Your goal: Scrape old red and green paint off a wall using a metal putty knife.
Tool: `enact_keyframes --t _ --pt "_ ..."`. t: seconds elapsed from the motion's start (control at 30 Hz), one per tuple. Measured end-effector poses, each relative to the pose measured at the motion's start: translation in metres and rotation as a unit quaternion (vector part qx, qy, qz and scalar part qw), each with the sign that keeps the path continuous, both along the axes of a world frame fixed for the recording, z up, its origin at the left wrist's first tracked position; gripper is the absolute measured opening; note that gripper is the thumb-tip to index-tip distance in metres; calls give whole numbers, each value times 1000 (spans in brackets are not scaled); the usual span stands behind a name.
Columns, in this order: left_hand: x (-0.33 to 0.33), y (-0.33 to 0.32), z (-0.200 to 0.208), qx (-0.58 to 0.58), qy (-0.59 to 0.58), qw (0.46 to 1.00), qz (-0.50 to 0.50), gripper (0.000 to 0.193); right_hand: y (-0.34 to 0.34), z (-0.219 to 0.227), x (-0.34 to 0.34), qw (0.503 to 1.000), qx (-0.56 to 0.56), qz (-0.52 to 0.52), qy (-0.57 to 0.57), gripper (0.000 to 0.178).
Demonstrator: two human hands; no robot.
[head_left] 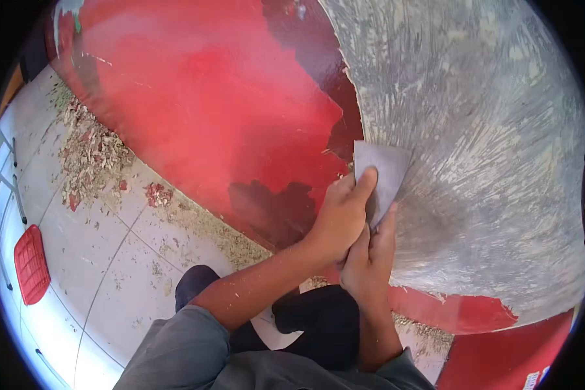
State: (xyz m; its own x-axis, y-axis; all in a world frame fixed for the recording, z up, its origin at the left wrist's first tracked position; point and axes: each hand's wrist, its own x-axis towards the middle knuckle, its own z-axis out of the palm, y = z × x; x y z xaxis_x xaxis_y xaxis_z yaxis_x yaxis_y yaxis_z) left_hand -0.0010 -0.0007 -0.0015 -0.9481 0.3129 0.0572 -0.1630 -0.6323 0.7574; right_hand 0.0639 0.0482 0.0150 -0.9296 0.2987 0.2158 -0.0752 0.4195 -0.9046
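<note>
Over a curved, red-and-grey painted surface (487,123), a flat, tapered grey blade (389,170) points lengthwise toward twelve o'clock, fingers clamped on it, left hand (338,220) nearer its wide edge than right hand (369,263).

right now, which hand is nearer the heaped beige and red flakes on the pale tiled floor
Left. The left hand holds the flat grey tapered blade, to the right of the heaped flakes; the right hand is at the blade's lower end, farther right.
</note>
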Motion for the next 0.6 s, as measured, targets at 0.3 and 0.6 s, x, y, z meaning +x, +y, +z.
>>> enact_keyframes --t 0.3,0.6 --pt "-9 0 9 58 -32 996 -54 37 4 0 0 992 115 -39 19 50" --pt "4 -3 25 -9 -4 1000 21 40 4 0 6 999 19 -23 26 49"
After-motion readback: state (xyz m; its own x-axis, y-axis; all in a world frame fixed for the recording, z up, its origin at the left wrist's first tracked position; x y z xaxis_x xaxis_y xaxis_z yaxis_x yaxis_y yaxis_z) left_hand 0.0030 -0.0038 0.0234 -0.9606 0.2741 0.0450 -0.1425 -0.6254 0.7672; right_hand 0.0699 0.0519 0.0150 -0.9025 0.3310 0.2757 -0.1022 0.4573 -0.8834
